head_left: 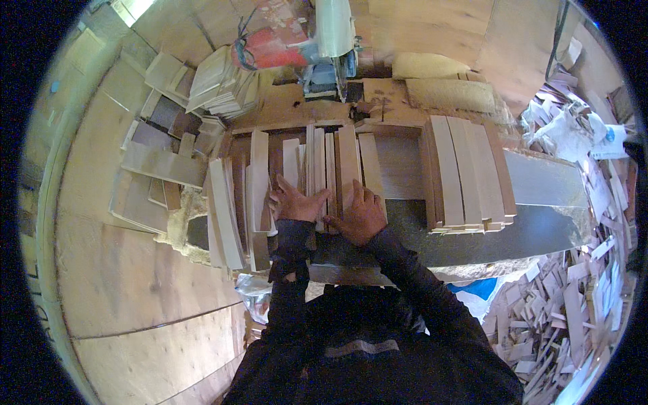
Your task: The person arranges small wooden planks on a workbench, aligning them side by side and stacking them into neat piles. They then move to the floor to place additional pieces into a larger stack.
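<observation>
My left hand [299,202] rests over a row of thin wooden strips [316,158] that stand on edge in the middle of the bench. Its thumb points right and its fingers are spread. Beside it, my right hand [362,216] lies on the brown wooden strip [347,156] and the paler strip next to it, fingers apart and bent a little. The two thumbs come close together over the strips. To the left of my left hand is a long pale board [258,172]. What lies beneath my palms is hidden.
A neat stack of long wooden pieces [466,172] sits at the right on the dark bench surface [398,233]. More strips [226,209] lean at the left. Small boards [219,84] are piled at the back left. Many offcuts [540,324] cover the lower right.
</observation>
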